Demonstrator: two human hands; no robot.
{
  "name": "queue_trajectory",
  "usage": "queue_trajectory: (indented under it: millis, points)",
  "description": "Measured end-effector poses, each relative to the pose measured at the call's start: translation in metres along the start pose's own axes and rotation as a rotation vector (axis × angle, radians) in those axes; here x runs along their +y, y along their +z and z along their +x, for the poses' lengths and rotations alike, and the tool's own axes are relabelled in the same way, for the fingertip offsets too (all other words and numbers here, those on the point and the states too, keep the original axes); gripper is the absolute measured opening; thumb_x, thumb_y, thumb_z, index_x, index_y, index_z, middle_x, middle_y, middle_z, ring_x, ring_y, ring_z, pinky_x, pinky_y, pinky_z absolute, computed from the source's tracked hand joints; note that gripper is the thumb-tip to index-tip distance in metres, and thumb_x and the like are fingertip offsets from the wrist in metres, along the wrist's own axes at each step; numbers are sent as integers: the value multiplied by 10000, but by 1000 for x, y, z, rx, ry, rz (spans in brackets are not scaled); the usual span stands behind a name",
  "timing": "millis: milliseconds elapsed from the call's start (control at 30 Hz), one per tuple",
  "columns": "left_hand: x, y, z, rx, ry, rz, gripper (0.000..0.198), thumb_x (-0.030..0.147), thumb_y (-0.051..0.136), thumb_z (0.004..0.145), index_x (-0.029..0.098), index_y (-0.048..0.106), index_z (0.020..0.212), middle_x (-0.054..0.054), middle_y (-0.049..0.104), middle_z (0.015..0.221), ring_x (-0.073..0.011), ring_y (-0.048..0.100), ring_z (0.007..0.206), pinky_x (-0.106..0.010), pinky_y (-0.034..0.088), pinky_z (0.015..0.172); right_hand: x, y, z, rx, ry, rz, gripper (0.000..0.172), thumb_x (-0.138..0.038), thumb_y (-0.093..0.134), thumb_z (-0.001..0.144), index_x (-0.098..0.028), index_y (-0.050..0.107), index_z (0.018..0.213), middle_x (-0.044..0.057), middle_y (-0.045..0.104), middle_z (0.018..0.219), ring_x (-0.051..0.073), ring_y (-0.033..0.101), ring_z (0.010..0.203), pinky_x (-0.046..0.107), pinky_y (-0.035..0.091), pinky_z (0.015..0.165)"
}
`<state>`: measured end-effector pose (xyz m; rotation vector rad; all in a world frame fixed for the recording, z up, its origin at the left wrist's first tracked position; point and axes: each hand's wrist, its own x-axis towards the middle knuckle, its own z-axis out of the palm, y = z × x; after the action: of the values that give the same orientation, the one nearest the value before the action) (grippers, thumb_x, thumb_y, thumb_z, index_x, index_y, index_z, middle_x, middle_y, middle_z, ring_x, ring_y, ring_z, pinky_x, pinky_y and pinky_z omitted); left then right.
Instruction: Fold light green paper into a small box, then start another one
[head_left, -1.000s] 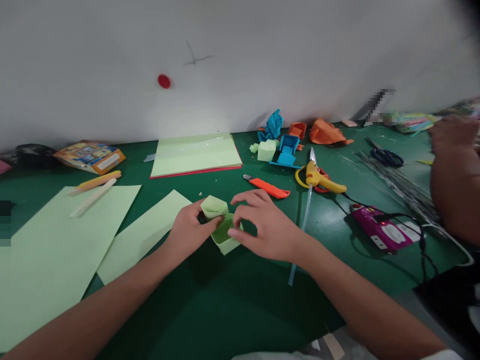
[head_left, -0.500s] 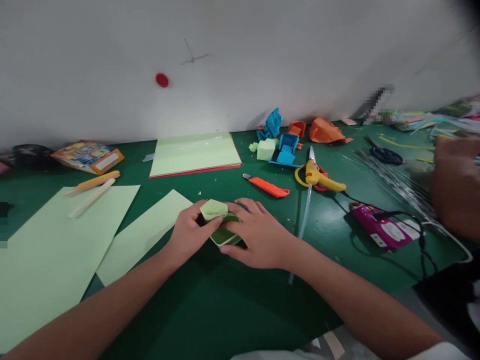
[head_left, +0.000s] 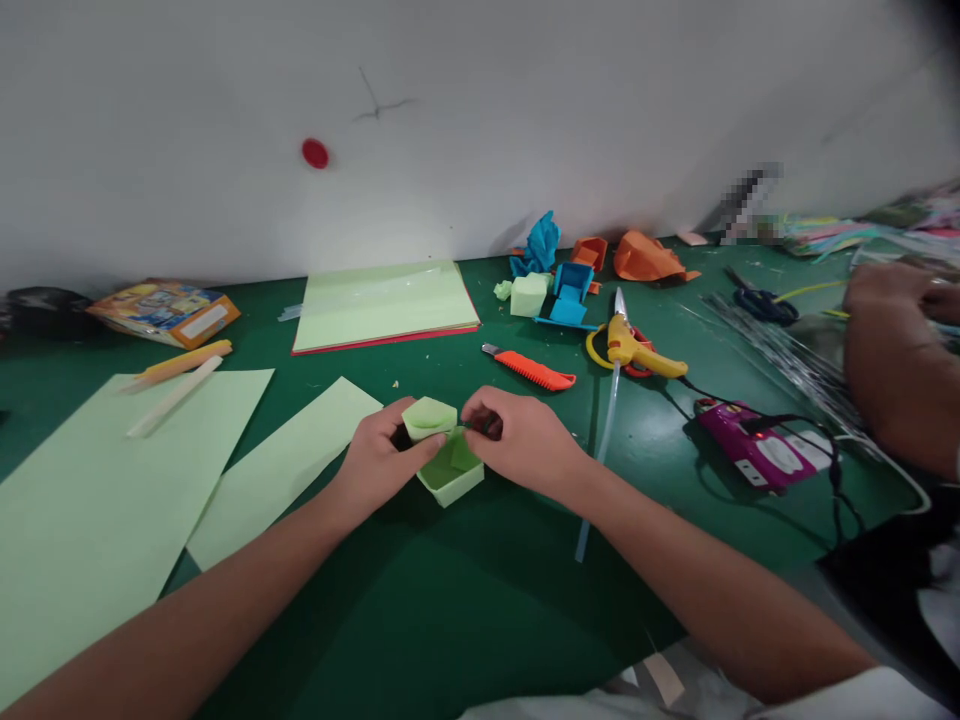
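Paper box on desk, mid-front, between both hands. Left hand grip pinching its raised flap; right hand grip pinching far rim. Orange knife, glue gun behind.

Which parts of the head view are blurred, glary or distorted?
Head view: wide-angle bend curves the green table edge and wall line; a pixelated patch sits at the wall on the right; another person's hand at the right edge is motion-smeared; soft glare on the paper stack; left hand, right hand and green paper box are sharp, with soft shadows beneath.
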<state>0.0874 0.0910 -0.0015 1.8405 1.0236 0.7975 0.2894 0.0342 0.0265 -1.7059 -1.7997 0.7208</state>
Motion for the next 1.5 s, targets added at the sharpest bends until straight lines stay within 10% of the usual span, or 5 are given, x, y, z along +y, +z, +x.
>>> queue_trajectory:
  millis: [1500]
  points:
    - [41,-14,-9,-107,8,414,224,196,592,785,286,702,959,27,773,920,-238,708,838,-294,457,668,-9,12,-13,64,-160,-54,152,-92,651,835,-226,710,796,9,761,845,180,694,798,294,482,737]
